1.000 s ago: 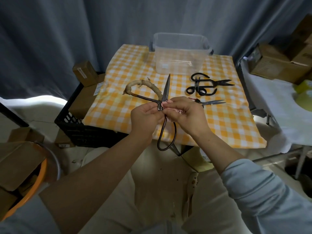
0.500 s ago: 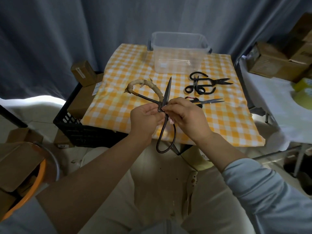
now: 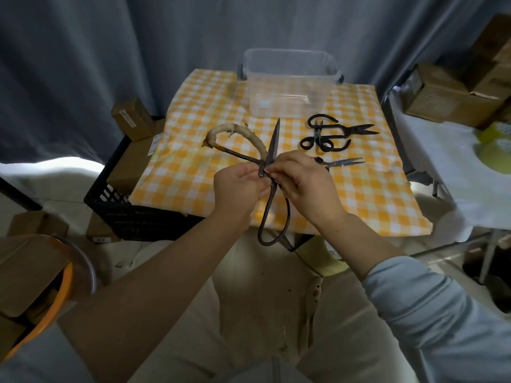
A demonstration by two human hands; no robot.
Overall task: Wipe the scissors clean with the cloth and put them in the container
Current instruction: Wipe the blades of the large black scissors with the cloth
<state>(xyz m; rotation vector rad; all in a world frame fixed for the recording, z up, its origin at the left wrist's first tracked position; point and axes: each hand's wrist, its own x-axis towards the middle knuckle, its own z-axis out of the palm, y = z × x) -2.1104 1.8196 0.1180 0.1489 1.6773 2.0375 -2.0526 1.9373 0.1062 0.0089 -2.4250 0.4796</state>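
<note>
A large dark iron pair of scissors (image 3: 272, 142) is held above the near edge of the checked table, its blade pointing away toward the clear plastic container (image 3: 290, 84). One handle loop is wrapped in beige binding, the other hangs bare below my hands. My left hand (image 3: 237, 186) grips the scissors at the pivot from the left. My right hand (image 3: 304, 183) pinches the same spot from the right. No wiping cloth shows; anything under my right fingers is hidden.
A black pair of scissors (image 3: 329, 134) and a smaller pair (image 3: 343, 162) lie on the yellow checked tablecloth (image 3: 193, 167) to the right. A black crate (image 3: 116, 205) with boxes stands left, cardboard boxes (image 3: 448, 98) right, an orange basin (image 3: 55, 297) near left.
Both hands stay at the pivot of the large scissors. My right fingers have shifted slightly on it; the scissors have barely moved.
</note>
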